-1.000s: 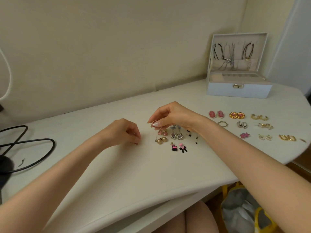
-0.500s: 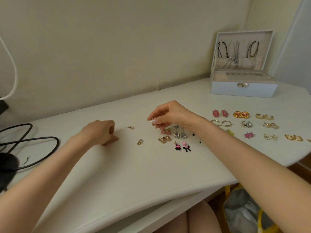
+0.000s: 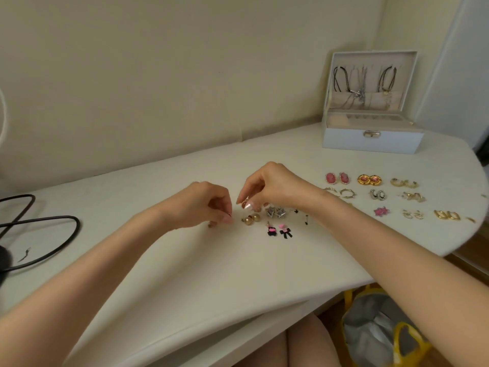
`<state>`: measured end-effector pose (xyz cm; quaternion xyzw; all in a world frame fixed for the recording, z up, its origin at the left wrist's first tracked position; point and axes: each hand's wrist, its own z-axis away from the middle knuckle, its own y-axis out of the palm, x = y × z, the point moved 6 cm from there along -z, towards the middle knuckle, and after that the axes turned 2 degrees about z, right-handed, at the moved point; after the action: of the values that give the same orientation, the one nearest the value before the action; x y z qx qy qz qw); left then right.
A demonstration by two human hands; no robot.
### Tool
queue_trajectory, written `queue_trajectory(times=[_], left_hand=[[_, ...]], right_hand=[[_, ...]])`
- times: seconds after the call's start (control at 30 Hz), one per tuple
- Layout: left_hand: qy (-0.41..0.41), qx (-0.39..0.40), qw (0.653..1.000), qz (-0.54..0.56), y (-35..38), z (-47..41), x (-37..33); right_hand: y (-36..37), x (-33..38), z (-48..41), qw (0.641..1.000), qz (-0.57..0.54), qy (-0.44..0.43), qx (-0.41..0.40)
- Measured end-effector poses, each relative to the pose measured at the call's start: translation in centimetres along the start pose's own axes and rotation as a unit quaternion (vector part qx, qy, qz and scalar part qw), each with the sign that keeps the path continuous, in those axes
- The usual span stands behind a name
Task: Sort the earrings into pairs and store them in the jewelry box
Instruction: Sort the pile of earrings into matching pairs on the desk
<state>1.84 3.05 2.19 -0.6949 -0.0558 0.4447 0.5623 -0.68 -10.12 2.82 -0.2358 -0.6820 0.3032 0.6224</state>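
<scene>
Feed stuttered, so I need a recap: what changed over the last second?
The left hand went out left, baring two small gold earrings, then came back right beside the right hand; one small gold earring shows under it, the other is hidden, perhaps pinched. The right hand kept pinching a small earring. The paired earrings and open jewelry box stayed put.

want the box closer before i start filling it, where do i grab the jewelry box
Take the jewelry box by its low base, gripping both side walls from the front. Its lid stands open at the back with necklaces hanging inside, so pulling there would likely tip or shut it.
</scene>
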Motion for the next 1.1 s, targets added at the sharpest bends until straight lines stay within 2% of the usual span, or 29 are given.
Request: queue_trajectory(times=[0.23,0.9,1.0,1.1], left_hand=[[0.007,0.04,0.999,-0.01,2.4,-0.2,-0.1],[0.018,0.032,0.999,-0.02,3.1,-0.3,-0.7],[0.007,0.009,1.0,-0.018,2.2,-0.2,-0.3],[-0.03,-0.079,0.996,-0.002,0.2,-0.2,0.5]], right_hand=[[1.1,-0.4,2.6,0.998,0.062,0.004,-0.006],[1.7,-0.5,3.3,0.991,0.132,-0.017,-0.023],[1.1,-0.3,3.0,0.991,0.119,-0.019,-0.055],[0.6,0.2,2.3,0.991,0.098,-0.024,-0.085]])
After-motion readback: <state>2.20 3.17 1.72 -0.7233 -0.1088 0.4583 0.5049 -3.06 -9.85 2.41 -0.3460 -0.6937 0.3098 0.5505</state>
